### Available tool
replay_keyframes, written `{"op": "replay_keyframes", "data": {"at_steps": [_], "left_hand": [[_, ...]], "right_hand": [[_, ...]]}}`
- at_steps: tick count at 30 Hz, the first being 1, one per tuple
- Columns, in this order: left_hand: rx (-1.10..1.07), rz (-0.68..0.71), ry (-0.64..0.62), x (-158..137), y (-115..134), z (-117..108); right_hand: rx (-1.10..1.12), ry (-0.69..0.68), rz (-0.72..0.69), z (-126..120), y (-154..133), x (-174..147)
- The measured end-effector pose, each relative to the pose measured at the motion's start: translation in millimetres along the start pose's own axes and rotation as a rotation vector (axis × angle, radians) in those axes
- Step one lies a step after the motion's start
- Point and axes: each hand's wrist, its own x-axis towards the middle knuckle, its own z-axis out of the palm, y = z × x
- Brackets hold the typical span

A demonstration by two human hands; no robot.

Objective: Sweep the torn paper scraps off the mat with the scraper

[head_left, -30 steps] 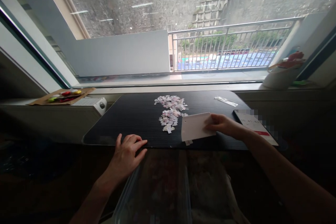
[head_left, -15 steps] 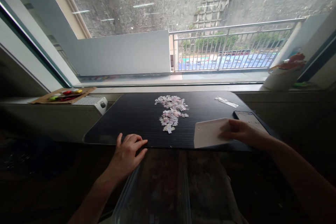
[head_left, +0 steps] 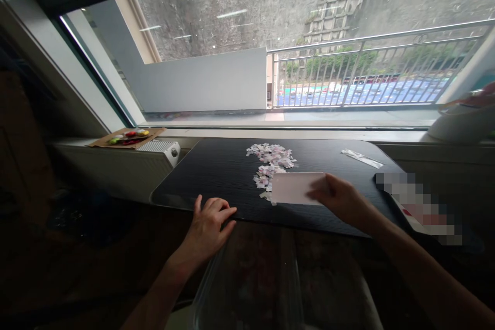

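Observation:
My right hand (head_left: pixel 336 195) grips a pale, flat rectangular card (head_left: pixel 294 188) by its right end. The card's left end covers the lower right part of a pile of small torn paper scraps (head_left: pixel 270 153) on the dark tabletop (head_left: pixel 216 165); I cannot tell whether it touches them. My left hand (head_left: pixel 211 221) rests on the table's near edge with its fingers spread, holding nothing. It lies to the left of the card and in front of the scraps.
A clear plastic strip or packet (head_left: pixel 361 158) lies at the table's back right. Beside it is a partly blurred phone-like object (head_left: pixel 417 206). A radiator (head_left: pixel 158 152) stands left, below cardboard (head_left: pixel 104 140) with colourful items. A white container (head_left: pixel 456 121) sits on the right sill.
My right hand has carried the card leftward, from the right of the scraps to over their near edge. The view has shifted, while my left hand stays on the table edge.

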Motion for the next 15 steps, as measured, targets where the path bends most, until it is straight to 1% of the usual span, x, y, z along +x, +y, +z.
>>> {"op": "replay_keyframes", "data": {"at_steps": [2,4,9,13,15], "left_hand": [[-0.002,-0.01,-0.005,0,1,0],[0.002,-0.023,-0.006,1,3,0],[-0.001,-0.017,0.005,0,3,0],[0.014,-0.011,0.003,0,3,-2],[0.026,-0.001,0.013,3,5,-3]], "right_hand": [[-0.125,0.029,-0.002,-12,-4,-5],[-0.196,0.055,-0.007,-22,-8,-8],[-0.227,0.024,0.008,-32,-14,-12],[-0.284,0.1,0.035,-44,-12,-19],[-0.293,0.102,0.042,-49,-10,-22]]}}
